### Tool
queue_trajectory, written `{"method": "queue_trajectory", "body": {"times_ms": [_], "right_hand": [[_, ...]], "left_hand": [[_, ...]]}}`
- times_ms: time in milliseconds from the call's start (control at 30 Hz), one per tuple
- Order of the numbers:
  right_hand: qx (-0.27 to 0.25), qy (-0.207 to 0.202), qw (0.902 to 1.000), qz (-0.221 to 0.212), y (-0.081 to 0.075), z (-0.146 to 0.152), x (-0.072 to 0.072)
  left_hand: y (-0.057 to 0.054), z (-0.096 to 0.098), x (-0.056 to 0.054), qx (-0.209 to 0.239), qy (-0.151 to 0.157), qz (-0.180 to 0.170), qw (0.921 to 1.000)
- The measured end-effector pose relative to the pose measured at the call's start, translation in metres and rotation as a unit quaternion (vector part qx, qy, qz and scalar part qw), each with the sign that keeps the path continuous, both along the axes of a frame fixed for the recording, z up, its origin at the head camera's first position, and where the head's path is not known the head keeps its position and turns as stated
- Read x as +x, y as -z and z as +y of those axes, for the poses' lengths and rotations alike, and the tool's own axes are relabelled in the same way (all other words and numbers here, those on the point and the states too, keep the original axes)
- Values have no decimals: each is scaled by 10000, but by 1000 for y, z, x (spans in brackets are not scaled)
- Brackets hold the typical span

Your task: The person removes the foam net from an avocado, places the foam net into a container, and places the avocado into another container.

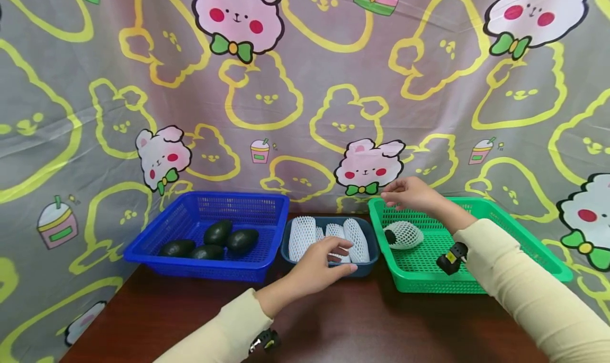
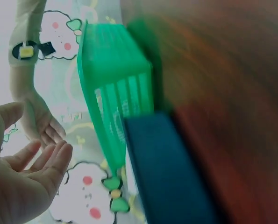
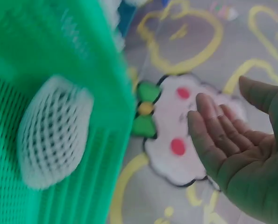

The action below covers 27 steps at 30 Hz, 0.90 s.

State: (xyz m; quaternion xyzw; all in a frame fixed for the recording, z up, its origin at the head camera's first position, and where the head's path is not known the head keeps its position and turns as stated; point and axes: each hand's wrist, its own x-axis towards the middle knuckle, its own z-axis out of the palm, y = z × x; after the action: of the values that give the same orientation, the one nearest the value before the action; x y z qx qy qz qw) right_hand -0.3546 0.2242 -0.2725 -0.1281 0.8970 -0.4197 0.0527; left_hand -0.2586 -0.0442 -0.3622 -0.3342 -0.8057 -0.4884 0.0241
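Observation:
My left hand [image 1: 318, 262] hovers over the front of a small dark-blue bin [image 1: 329, 267], fingers loosely bent with nothing in them. White foam net sleeves [image 1: 302, 236] lie side by side in that bin. Above the left rim of a green basket [image 1: 419, 284] is my right hand [image 1: 412, 194], its fingers relaxed around nothing. Below it in the basket lies a dark avocado in a white foam net [image 1: 404, 235], its dark end showing at the left; the right wrist view shows the netted avocado [image 3: 57, 135] close to the basket wall.
On the left a blue basket [image 1: 205, 270] holds several dark green avocados [image 1: 218, 231]. All three containers stand on a dark reddish-brown table [image 1: 324, 320]. A patterned cloth [image 1: 305, 87] hangs right behind them.

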Motion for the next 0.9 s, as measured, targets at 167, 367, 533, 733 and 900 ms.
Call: {"method": "queue_trajectory", "body": {"times_ms": [167, 367, 533, 733, 900], "right_hand": [[517, -55, 9972, 531, 7, 15, -16], [1380, 48, 9817, 1308, 16, 25, -29], [2470, -261, 9481, 1986, 21, 34, -40], [3660, -655, 9052, 2059, 34, 44, -49], [4271, -1068, 8763, 1958, 51, 50, -54]], "left_hand": [[12, 24, 0, 616, 156, -1082, 9921], [23, 44, -1, 815, 248, -1810, 9798], [32, 58, -3, 1070, 98, -2448, 9636], [39, 74, -2, 1572, 358, -3108, 9367], [43, 84, 1, 2150, 708, -3429, 9117]]}}
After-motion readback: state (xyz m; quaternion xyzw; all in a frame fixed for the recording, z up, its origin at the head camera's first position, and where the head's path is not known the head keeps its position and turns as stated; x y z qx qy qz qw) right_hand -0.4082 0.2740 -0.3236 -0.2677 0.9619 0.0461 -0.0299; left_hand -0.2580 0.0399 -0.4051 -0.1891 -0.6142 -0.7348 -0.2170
